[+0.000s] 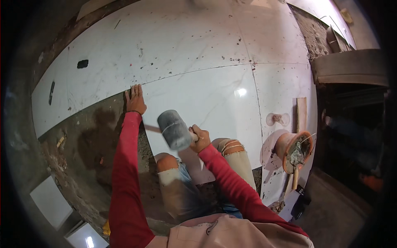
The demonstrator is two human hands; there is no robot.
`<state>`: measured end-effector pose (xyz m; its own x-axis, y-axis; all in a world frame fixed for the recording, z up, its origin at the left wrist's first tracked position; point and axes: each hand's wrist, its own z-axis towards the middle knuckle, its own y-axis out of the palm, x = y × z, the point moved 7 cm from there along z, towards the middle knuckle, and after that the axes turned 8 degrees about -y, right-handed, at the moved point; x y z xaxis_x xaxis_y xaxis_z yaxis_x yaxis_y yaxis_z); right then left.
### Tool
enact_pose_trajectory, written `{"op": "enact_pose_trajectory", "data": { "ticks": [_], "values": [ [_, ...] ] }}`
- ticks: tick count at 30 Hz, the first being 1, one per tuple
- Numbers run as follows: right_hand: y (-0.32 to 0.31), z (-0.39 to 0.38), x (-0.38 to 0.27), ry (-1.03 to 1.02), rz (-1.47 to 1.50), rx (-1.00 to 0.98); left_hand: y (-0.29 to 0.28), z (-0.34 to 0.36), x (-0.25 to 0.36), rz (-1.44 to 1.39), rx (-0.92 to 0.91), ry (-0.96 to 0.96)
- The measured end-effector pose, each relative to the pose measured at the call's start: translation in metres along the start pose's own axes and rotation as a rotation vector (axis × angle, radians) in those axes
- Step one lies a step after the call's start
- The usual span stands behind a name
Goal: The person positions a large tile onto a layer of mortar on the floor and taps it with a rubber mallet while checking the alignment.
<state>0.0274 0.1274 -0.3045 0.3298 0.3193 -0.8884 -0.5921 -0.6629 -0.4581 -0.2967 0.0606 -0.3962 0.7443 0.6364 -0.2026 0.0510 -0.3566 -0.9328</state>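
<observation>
My right hand (pixel 200 138) grips the handle of a rubber mallet, its fingers wrapped round it. The mallet's dark grey head (pixel 175 129) is held above a large white floor tile (pixel 206 99), in front of my knees. At that tile's left corner my left hand (pixel 135 100) lies with its fingers stretched out, the fingertips by the joint with the neighbouring tile. Nothing shows in the left hand. Bare grey floor (pixel 99 128) begins just left of it. My knees are bent over the near edge of the tile.
On the right a terracotta-coloured pot (pixel 285 151) holds grey paste and a wooden-handled tool. A wood strip (pixel 301 113) lies behind it. Small dark crumbs dot the laid tiles. A black piece (pixel 82 64) lies far left; a loose white tile (pixel 50 202) rests near left.
</observation>
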Motion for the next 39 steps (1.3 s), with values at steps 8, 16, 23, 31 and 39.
{"op": "enact_pose_trajectory", "data": {
  "ticks": [8, 16, 23, 31, 39],
  "values": [
    [-0.081, 0.044, -0.063, -0.067, 0.022, 0.100, -0.007, -0.004, -0.028, 0.086, 0.043, -0.014],
    [-0.142, -0.018, 0.108, 0.185, -0.218, 0.047, -0.018, -0.029, 0.052, -0.118, 0.041, -0.182],
    [-0.167, -0.032, 0.052, 0.039, 0.025, 0.275, -0.053, -0.058, 0.179, -0.158, 0.206, 0.340],
    [-0.180, -0.107, 0.124, 0.313, -0.041, 0.307, -0.113, -0.039, 0.396, -0.239, 0.331, 0.645],
    [-0.204, -0.121, 0.126, 0.468, -0.123, 0.326, -0.130, 0.034, 0.445, -0.300, 0.513, 0.496]
  ]
}}
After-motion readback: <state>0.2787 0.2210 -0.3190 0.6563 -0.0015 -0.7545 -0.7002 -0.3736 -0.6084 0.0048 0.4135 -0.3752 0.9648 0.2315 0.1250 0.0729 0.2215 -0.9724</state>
